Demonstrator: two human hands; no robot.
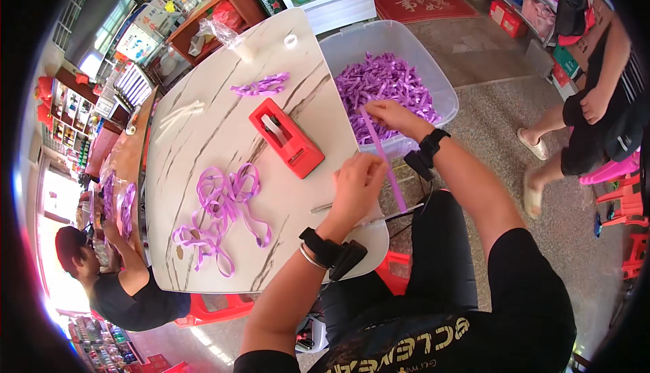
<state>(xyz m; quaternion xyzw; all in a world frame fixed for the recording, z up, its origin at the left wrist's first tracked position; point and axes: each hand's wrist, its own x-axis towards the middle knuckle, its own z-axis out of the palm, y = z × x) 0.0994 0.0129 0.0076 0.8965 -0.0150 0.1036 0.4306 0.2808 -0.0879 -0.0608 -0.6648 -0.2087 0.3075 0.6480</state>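
your right hand (398, 117) pinching strap (394, 183) near upper end, strap slanting down past bin (447, 92), just off table (301, 204). left hand (357, 187) close by; can't tell if gripping. looks light, limp, probably slippery: pinch flat, near ends.

A black short-sleeved T-shirt (514, 325) with yellowish lettering (406, 351) was worn with black trousers (440, 251), boxy black wristbands (322, 249) and a thin white bracelet (311, 258).

The ribbon (394, 185) is purple, the dispenser (296, 150) red, tabletop (305, 227) dark-veined white.
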